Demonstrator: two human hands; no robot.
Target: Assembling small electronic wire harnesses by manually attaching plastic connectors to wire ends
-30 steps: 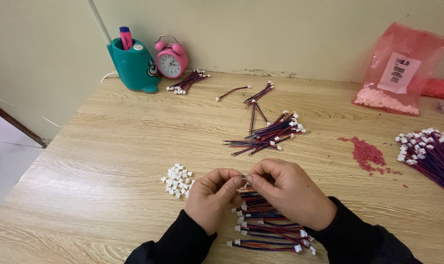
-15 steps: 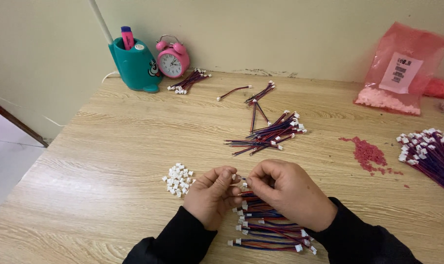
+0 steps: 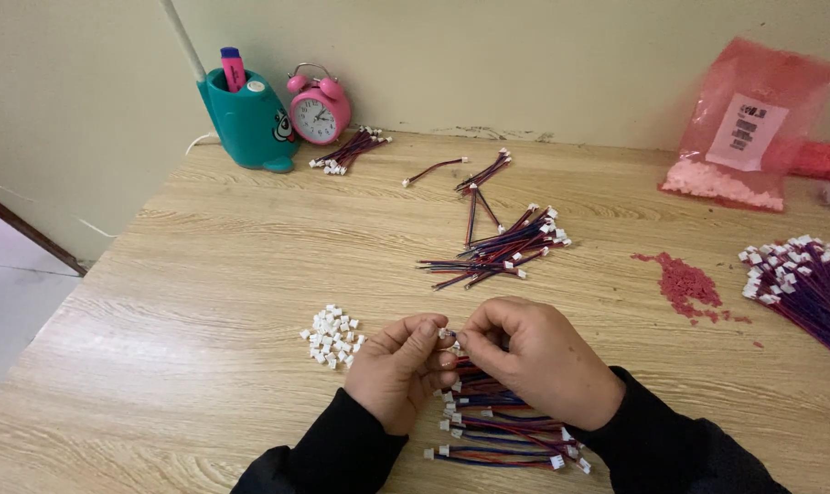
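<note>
My left hand [image 3: 398, 369] and my right hand [image 3: 535, 357] meet at their fingertips above the near edge of the wooden table [image 3: 204, 274]. Between the pinched fingers sits a small white connector [image 3: 446, 334] on a thin wire; most of the wire is hidden by my right hand. Beneath both hands lies a heap of red and blue wires with white plugs [image 3: 502, 430]. A small pile of loose white connector housings [image 3: 332, 335] lies just left of my left hand.
A second wire bundle [image 3: 502, 252] lies mid-table, with loose wires [image 3: 477, 178] behind it. A teal pen holder [image 3: 247, 119], a pink alarm clock [image 3: 319, 107] and more wires [image 3: 351, 151] stand at the back. Right: a pink bag [image 3: 749, 128], red granules [image 3: 687, 284], a large wire bundle [image 3: 803, 284].
Both hands have stayed together over the wire heap; the fingers shifted slightly around the connector. Nothing else on the table moved.
</note>
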